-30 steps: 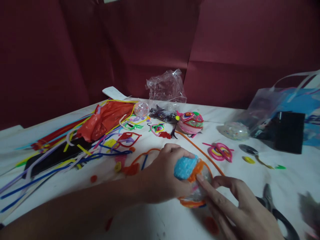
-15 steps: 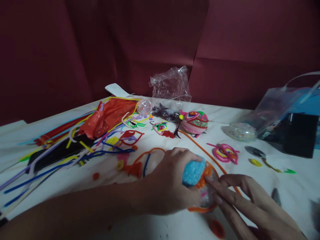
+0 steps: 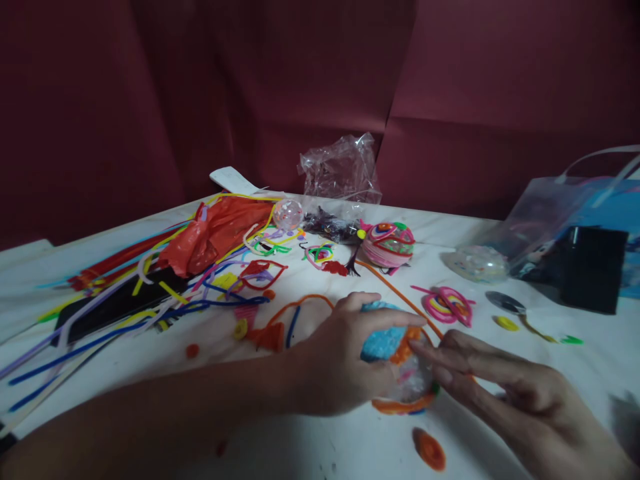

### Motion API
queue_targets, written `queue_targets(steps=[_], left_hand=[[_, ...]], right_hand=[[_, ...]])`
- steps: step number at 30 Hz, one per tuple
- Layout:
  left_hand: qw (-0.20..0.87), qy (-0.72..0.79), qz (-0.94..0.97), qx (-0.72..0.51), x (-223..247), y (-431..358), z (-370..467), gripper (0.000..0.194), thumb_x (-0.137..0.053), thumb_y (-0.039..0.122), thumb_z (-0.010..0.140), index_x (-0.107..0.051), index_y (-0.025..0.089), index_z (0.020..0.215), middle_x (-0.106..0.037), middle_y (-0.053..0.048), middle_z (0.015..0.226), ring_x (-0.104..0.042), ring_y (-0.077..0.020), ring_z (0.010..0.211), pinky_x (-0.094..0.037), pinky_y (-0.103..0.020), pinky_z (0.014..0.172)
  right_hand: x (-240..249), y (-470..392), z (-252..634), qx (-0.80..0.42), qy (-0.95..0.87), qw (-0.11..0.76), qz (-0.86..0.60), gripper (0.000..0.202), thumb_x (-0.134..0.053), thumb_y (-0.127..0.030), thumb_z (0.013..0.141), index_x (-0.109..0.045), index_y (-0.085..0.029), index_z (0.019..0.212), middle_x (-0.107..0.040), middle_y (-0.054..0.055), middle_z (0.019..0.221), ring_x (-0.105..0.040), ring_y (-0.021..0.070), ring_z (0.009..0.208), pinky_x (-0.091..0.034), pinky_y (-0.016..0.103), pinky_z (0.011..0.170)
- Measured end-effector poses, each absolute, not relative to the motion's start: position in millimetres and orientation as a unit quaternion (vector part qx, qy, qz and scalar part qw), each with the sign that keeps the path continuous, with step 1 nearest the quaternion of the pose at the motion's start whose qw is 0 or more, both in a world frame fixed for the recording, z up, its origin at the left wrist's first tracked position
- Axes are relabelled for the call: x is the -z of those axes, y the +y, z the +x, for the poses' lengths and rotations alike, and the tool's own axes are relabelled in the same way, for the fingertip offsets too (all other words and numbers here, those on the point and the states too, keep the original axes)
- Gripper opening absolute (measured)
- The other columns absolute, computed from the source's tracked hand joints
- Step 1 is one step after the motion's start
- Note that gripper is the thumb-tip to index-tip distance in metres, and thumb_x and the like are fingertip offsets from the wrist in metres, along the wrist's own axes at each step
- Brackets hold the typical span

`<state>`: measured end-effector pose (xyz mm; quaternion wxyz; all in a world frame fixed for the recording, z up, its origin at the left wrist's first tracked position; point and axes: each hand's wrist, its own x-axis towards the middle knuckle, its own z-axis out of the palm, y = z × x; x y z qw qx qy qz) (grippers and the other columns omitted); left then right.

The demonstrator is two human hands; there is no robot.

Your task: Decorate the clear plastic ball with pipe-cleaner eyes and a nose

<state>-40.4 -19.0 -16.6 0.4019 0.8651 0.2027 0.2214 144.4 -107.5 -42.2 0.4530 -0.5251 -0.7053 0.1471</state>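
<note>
My left hand (image 3: 340, 360) is wrapped around a clear ball (image 3: 413, 373) partly covered in blue and ringed with orange pipe cleaner (image 3: 407, 343). Closed at the ball's right side, my right hand (image 3: 500, 380) presses thumb and fingertips together on the orange strip; the exact pinch point is partly hidden. A long orange pipe cleaner (image 3: 390, 291) runs behind the ball and passes under the right hand. Below the ball lies a small orange coil (image 3: 430, 450). Right of the ball is a pink coiled piece (image 3: 447, 307).
Loose pipe cleaners (image 3: 120, 333) and a red plastic bag (image 3: 215, 233) cover the left side over a black flat object (image 3: 115, 310). At the back are a clear bag (image 3: 343, 170) and a pink decorated ball (image 3: 389, 245). A black box (image 3: 593, 270) stands at right.
My left fingers have spread further over the blue part, and the ball has tilted slightly. My right hand has shifted up a little, uncovering more of the orange coil below.
</note>
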Motion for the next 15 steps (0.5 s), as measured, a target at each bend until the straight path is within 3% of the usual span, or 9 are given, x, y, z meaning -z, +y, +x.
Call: queue_targets(steps=[4,9,12,15], left_hand=[[0.405,0.205,0.858,-0.242,18,-16,-39,0.041,-0.054,0.009,0.073,-0.063,0.02,0.11,-0.053,-0.007,0.123,-0.036,-0.0197,0.126,-0.029,-0.029,0.104],[0.41,0.211,0.854,-0.242,18,-15,-39,0.041,-0.055,0.01,0.073,-0.063,0.028,0.109,-0.052,-0.005,0.119,-0.039,-0.018,0.122,-0.033,-0.033,0.1],[0.414,0.224,0.849,-0.238,18,-13,-38,0.034,-0.055,0.01,0.073,-0.067,0.025,0.101,-0.049,-0.007,0.123,-0.039,-0.018,0.122,-0.034,-0.034,0.1],[0.419,0.227,0.848,-0.23,18,-6,-38,0.025,-0.059,0.015,0.073,-0.069,0.021,0.095,-0.048,-0.008,0.123,-0.039,-0.019,0.123,-0.034,-0.032,0.1]], right_hand=[[27,-98,147,-0.265,-0.667,0.446,-0.535,0.024,-0.063,-0.05,0.081,-0.072,-0.032,0.095,-0.065,0.002,0.068,-0.063,0.0189,0.064,-0.055,0.021,0.056],[23,-87,153,-0.426,-0.606,0.443,-0.505,0.02,-0.07,-0.042,0.077,-0.072,-0.032,0.094,-0.07,0.003,0.082,-0.065,0.0218,0.077,-0.055,0.025,0.068],[25,-80,161,-0.45,-0.596,0.425,-0.511,0.026,-0.07,-0.046,0.076,-0.073,-0.027,0.093,-0.07,0.006,0.087,-0.065,0.0251,0.08,-0.054,0.032,0.071],[26,-74,169,-0.424,-0.607,0.393,-0.545,0.031,-0.068,-0.048,0.077,-0.073,-0.023,0.094,-0.069,0.006,0.081,-0.063,0.0233,0.072,-0.053,0.031,0.065]])
